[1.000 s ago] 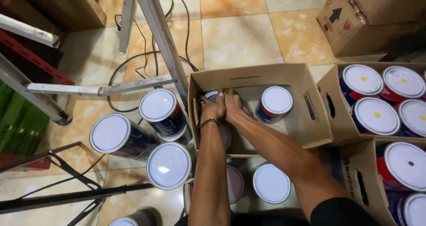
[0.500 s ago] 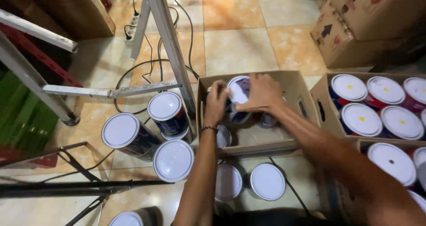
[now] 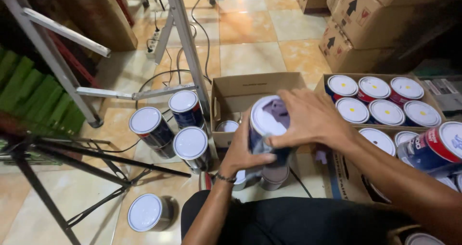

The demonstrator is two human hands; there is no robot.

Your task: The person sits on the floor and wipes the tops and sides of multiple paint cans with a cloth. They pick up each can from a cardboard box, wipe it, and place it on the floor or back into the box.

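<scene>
Both my hands hold one dark blue paint can with a white lid, lifted above the open cardboard box in front of me. My left hand grips the can's side from below and to the left. My right hand is spread over the can's right side and top edge. A purple smudge shows on the lid. Another can sits inside the box.
Three loose cans stand on the tiled floor at the left, another lies nearer me. Boxes of several cans fill the right. A metal ladder leg, a tripod, cables and stacked cartons surround the spot.
My hands reached into the box, took hold of a can and raised it up and toward me. The view also swung upward and to the left.
</scene>
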